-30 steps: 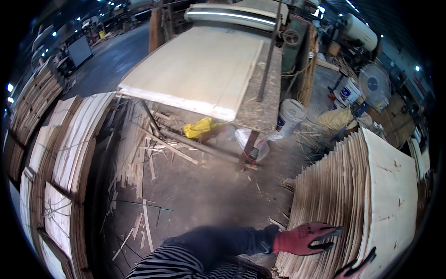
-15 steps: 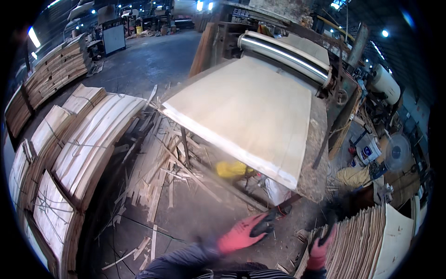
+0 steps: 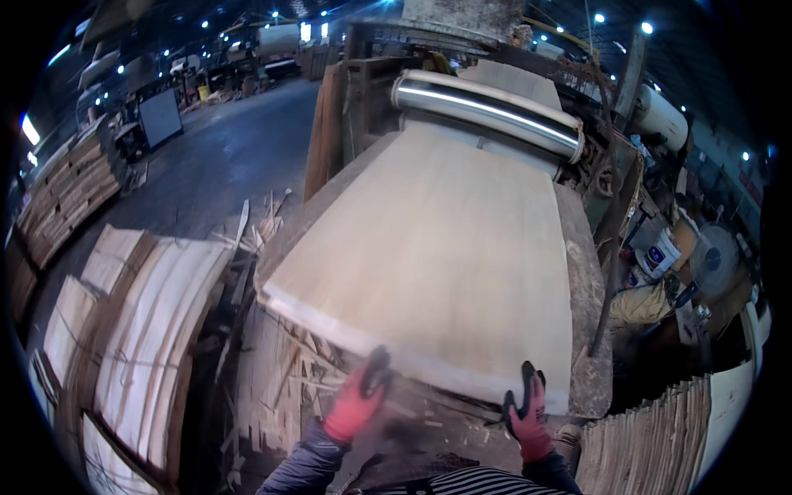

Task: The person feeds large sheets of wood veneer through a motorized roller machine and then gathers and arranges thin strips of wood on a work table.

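Sheet [image 3: 445,256] lay flat, apparently supported by the table [image 3: 586,330] beneath; left hand [image 3: 357,403] and right hand [image 3: 528,412], fingers apart, were spaced along the sheet's near edge.

At the bottom of the frame, the left hand [image 3: 356,406] and the right hand [image 3: 530,425] show coral-red gloves with black fingers. The left sleeve [image 3: 307,464] is dark slate blue, and the garment [image 3: 483,480] at the lower edge has black and white stripes. The large sheet [image 3: 437,264] at centre is pale cream, faintly streaked, whiter along its near edge; the tabletop [image 3: 591,371] beside it is mottled grey-brown. The roller [image 3: 487,111] above gleams silver. At left, the bundled wood [image 3: 161,309] is off-white banded with tan; at lower right, the stack [image 3: 648,441] shows brown-and-tan ribbing. The floor [image 3: 239,140] at upper left is bluish grey.
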Motion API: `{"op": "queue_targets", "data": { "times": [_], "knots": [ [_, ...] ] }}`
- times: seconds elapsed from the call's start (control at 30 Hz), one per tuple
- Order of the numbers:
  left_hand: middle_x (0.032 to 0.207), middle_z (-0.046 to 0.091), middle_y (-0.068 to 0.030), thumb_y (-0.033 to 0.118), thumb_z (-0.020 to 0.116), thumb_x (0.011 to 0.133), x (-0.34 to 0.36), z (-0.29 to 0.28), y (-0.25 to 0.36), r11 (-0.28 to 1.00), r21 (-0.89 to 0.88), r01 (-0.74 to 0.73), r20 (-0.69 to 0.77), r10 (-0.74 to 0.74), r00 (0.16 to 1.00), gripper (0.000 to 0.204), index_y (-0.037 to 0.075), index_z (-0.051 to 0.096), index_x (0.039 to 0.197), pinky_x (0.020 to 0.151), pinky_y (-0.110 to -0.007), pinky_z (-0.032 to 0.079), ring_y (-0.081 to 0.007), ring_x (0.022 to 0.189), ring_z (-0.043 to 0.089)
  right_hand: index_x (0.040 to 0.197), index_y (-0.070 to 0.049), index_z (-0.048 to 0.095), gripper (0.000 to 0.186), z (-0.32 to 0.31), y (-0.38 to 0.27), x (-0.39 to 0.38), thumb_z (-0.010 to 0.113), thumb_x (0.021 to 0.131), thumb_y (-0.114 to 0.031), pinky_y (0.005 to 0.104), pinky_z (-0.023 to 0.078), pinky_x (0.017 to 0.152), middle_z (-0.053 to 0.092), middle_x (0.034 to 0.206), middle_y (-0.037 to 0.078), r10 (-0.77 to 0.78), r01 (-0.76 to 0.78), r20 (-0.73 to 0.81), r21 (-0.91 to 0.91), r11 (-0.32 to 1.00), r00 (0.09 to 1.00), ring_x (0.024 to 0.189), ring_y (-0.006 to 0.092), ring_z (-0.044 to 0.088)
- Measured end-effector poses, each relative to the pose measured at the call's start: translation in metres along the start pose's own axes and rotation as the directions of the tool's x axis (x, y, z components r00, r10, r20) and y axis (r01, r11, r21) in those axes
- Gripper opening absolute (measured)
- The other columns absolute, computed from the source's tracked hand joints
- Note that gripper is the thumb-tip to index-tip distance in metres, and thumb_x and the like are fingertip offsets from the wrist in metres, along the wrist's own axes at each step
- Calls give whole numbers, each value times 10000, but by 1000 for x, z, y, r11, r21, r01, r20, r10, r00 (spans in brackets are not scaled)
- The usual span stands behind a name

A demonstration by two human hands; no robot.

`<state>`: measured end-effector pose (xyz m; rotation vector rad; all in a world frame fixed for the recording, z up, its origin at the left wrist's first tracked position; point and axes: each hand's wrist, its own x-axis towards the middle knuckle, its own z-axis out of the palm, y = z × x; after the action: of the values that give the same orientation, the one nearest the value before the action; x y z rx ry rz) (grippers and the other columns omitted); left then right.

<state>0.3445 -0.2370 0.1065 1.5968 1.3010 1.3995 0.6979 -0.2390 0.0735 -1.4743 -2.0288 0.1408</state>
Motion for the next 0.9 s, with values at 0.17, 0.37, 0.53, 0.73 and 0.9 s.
{"op": "queue_targets", "data": {
  "times": [0.17,0.37,0.53,0.73,0.9],
  "knots": [
    [1111,543,-193,100,605,815,77,-68,-65,986,163,23,-188,8,982,468,-20,421,1228,837,-307,450,-239,1022,556,1303,32,295,733,91,-15,93,613,725,-287,492,157,1049,308,1311,250,122,-125,100,27,992,988,1242,399,254],
    [1216,430,-255,176,623,765,156,-160,-144,685,716,135,-220,38,975,578,-16,379,1253,932,-450,342,-399,1092,427,1309,11,324,767,158,-21,139,553,740,-448,486,113,1061,269,1353,237,381,-250,258,-424,870,888,1272,393,205],
    [1350,247,-272,381,639,691,182,-188,-235,388,837,385,-278,-305,911,830,-21,275,1319,1025,-525,176,-416,1240,248,1311,-23,340,760,162,-26,151,557,733,-466,497,98,1062,286,1356,215,488,-389,253,-355,850,835,1271,382,220],
    [1213,432,-271,439,484,828,195,-182,-221,278,948,156,-143,-67,987,640,-29,399,1257,990,-508,260,-406,1155,380,1271,-30,404,766,161,-27,156,611,669,-457,507,122,1053,335,1324,198,470,-337,217,-455,824,855,1261,356,253],
    [1285,348,-300,473,441,838,202,-184,-215,360,914,190,-116,-218,969,698,-52,339,1286,1027,-534,166,-437,1218,289,1199,-13,457,736,167,-19,137,662,615,-411,490,184,1038,386,1256,210,514,-394,206,-433,811,833,1203,385,303]
  ]
}}
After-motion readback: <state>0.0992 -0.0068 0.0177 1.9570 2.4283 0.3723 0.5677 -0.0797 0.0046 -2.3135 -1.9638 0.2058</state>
